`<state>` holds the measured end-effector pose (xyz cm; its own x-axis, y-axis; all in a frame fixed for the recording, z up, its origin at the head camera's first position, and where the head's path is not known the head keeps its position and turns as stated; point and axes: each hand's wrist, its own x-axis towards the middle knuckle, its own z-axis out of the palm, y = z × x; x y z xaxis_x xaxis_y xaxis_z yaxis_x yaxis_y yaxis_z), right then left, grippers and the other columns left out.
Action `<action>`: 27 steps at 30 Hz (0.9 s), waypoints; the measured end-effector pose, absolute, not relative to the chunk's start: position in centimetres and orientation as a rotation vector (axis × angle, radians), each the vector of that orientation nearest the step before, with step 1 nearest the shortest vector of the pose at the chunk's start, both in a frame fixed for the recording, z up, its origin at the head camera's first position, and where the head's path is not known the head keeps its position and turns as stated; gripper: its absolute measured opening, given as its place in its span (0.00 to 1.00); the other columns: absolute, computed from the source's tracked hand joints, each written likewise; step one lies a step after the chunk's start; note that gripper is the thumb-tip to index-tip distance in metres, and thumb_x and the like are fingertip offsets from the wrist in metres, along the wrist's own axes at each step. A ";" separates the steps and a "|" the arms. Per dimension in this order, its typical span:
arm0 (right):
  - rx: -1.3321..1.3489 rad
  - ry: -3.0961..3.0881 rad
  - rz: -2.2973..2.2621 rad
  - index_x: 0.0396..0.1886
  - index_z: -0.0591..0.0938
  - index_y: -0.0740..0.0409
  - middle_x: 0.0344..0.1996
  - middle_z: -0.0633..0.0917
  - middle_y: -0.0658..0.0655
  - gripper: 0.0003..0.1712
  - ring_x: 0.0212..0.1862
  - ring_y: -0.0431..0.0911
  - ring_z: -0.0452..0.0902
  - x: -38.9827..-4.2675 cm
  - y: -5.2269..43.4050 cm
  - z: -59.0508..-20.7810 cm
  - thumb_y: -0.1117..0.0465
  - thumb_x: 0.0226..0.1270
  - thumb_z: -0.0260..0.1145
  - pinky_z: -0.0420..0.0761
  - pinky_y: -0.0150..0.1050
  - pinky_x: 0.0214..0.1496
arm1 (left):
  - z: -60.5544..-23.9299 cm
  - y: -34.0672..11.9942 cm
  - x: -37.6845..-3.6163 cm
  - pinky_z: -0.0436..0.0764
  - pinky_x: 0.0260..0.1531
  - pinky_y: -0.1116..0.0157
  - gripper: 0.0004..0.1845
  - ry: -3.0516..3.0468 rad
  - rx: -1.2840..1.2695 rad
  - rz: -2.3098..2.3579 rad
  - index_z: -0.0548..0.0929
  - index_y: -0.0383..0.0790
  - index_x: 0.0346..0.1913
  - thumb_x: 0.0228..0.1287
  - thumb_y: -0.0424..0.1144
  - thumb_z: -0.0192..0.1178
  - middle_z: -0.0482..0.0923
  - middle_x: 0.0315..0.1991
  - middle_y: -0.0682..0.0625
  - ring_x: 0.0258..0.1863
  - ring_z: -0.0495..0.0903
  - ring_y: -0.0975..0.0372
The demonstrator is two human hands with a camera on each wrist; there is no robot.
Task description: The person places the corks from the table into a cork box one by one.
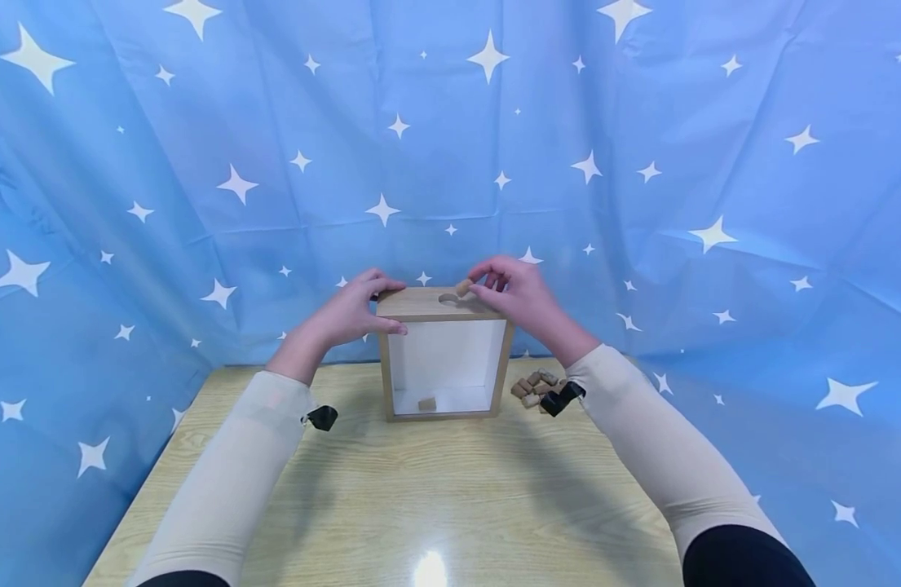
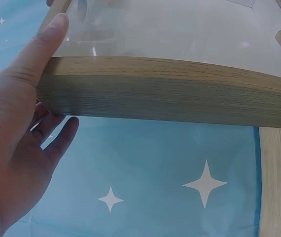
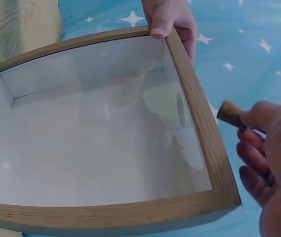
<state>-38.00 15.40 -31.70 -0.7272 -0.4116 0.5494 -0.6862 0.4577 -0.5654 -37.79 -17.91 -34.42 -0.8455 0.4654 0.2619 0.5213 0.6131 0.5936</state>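
Blue cloth with white stars hangs all around, behind a light wooden table. On the table stands a wooden box with a clear front. The left hand holds the box's top corner, with the thumb on the front and the fingers curled over the top. The right hand pinches a cork in its fingertips. That cork is just over a round hole in the box top. Down below the hands, one cork lies inside the box. Under the right wrist, more corks sit in a little pile beside the box.
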 end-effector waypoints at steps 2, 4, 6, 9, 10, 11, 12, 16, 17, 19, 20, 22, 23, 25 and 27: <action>0.946 -2.389 1.126 0.52 0.91 0.56 0.37 0.88 0.53 0.08 0.37 0.48 0.82 -38.2 15.1 -31.7 0.63 0.76 0.76 0.82 0.38 0.36 | -34.5 -17.9 -37.7 0.75 0.57 0.51 0.45 -2.750 -0.834 -1.051 0.78 0.42 0.79 0.62 0.50 0.85 0.74 0.61 0.49 0.57 0.73 0.53; 0.954 -2.402 1.124 0.52 0.91 0.58 0.38 0.89 0.55 0.08 0.38 0.48 0.82 -38.5 14.9 -31.7 0.63 0.77 0.75 0.82 0.38 0.38 | -34.5 -17.9 -37.8 0.75 0.57 0.51 0.45 -2.748 -0.832 -1.044 0.78 0.42 0.79 0.62 0.50 0.85 0.74 0.61 0.50 0.57 0.73 0.53; 0.957 -2.419 1.122 0.52 0.91 0.59 0.39 0.89 0.57 0.09 0.38 0.48 0.82 -38.7 14.7 -31.6 0.64 0.77 0.75 0.82 0.38 0.39 | -34.6 -17.9 -37.9 0.75 0.57 0.51 0.44 -2.746 -0.835 -1.045 0.78 0.42 0.79 0.63 0.49 0.85 0.74 0.61 0.49 0.57 0.73 0.53; 0.966 -2.442 1.104 0.53 0.92 0.59 0.41 0.89 0.57 0.09 0.39 0.48 0.82 -38.9 14.3 -31.6 0.66 0.78 0.74 0.82 0.40 0.41 | -34.7 -17.9 -38.0 0.75 0.58 0.50 0.44 -2.743 -0.841 -1.043 0.78 0.42 0.79 0.63 0.48 0.85 0.74 0.61 0.49 0.58 0.73 0.53; 0.971 -2.448 1.086 0.53 0.92 0.59 0.41 0.89 0.57 0.09 0.39 0.48 0.82 -38.9 14.2 -31.5 0.66 0.78 0.74 0.82 0.40 0.41 | -34.6 -17.9 -38.0 0.75 0.58 0.51 0.44 -2.742 -0.841 -1.043 0.78 0.42 0.79 0.62 0.48 0.85 0.74 0.61 0.49 0.58 0.73 0.53; 0.978 -2.453 1.070 0.53 0.92 0.58 0.42 0.89 0.56 0.09 0.39 0.48 0.82 -38.9 14.0 -31.5 0.65 0.78 0.74 0.82 0.41 0.42 | -34.6 -17.9 -38.0 0.75 0.58 0.51 0.45 -2.742 -0.842 -1.040 0.78 0.42 0.79 0.62 0.49 0.85 0.74 0.61 0.49 0.58 0.73 0.53; 0.984 -2.457 1.054 0.53 0.92 0.57 0.42 0.89 0.55 0.08 0.39 0.48 0.82 -38.9 13.9 -31.5 0.65 0.78 0.74 0.83 0.41 0.42 | -34.6 -17.9 -37.9 0.75 0.58 0.51 0.45 -2.742 -0.841 -1.037 0.78 0.42 0.79 0.62 0.50 0.85 0.74 0.61 0.49 0.58 0.73 0.53; 1.013 -2.457 1.012 0.50 0.93 0.55 0.43 0.89 0.52 0.07 0.39 0.46 0.83 -39.1 13.6 -31.7 0.63 0.78 0.75 0.84 0.42 0.41 | -34.5 -17.9 -37.9 0.76 0.57 0.52 0.46 -2.742 -0.832 -1.031 0.78 0.43 0.79 0.61 0.53 0.85 0.74 0.60 0.51 0.57 0.74 0.54; 1.018 -2.456 1.009 0.50 0.93 0.55 0.43 0.89 0.52 0.06 0.39 0.46 0.83 -39.2 13.5 -31.8 0.63 0.77 0.75 0.84 0.42 0.41 | -34.6 -17.9 -37.9 0.76 0.58 0.52 0.46 -2.742 -0.831 -1.031 0.79 0.43 0.79 0.61 0.54 0.85 0.74 0.60 0.51 0.57 0.74 0.54; 1.027 -2.451 1.009 0.49 0.93 0.56 0.43 0.90 0.53 0.06 0.39 0.46 0.84 -39.3 13.5 -32.0 0.64 0.77 0.75 0.85 0.41 0.41 | -34.6 -17.9 -38.0 0.76 0.58 0.52 0.46 -2.743 -0.831 -1.029 0.78 0.43 0.79 0.61 0.54 0.85 0.74 0.60 0.51 0.57 0.74 0.54; 1.029 -2.450 1.007 0.49 0.93 0.56 0.43 0.90 0.52 0.06 0.39 0.46 0.84 -39.4 13.5 -32.0 0.64 0.77 0.75 0.85 0.41 0.41 | -34.6 -17.9 -38.0 0.76 0.58 0.52 0.46 -2.744 -0.834 -1.028 0.78 0.43 0.79 0.61 0.55 0.85 0.74 0.60 0.51 0.57 0.74 0.54; 1.031 -2.455 1.008 0.49 0.93 0.56 0.43 0.90 0.53 0.06 0.40 0.46 0.84 -39.4 13.4 -32.1 0.65 0.77 0.75 0.85 0.41 0.42 | -34.6 -17.9 -38.1 0.76 0.57 0.52 0.46 -2.742 -0.835 -1.026 0.78 0.43 0.79 0.61 0.55 0.85 0.74 0.60 0.51 0.57 0.74 0.54; 1.033 -2.459 1.003 0.49 0.93 0.56 0.43 0.90 0.52 0.06 0.40 0.46 0.84 -39.3 13.4 -32.1 0.65 0.77 0.75 0.85 0.41 0.42 | -34.6 -17.9 -38.1 0.76 0.57 0.52 0.46 -2.741 -0.835 -1.024 0.78 0.43 0.79 0.61 0.55 0.85 0.74 0.60 0.51 0.57 0.74 0.54; 1.034 -2.469 0.990 0.50 0.93 0.56 0.43 0.90 0.52 0.06 0.39 0.46 0.84 -39.3 13.4 -32.1 0.65 0.77 0.75 0.85 0.41 0.42 | -34.6 -17.9 -38.0 0.76 0.57 0.52 0.46 -2.740 -0.837 -1.026 0.78 0.43 0.79 0.62 0.54 0.85 0.74 0.60 0.50 0.57 0.74 0.54; 1.034 -2.476 0.986 0.50 0.93 0.57 0.43 0.89 0.53 0.07 0.39 0.46 0.84 -39.1 13.3 -31.9 0.66 0.77 0.75 0.85 0.42 0.41 | -34.6 -17.9 -38.0 0.76 0.57 0.52 0.45 -2.737 -0.840 -1.031 0.78 0.43 0.79 0.62 0.52 0.85 0.74 0.61 0.50 0.57 0.74 0.54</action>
<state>-39.08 13.29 -31.95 -0.7040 -0.5179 0.4860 -0.7102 0.5105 -0.4848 -38.01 -17.95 -34.61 -0.8432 0.4617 0.2755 0.5288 0.6192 0.5806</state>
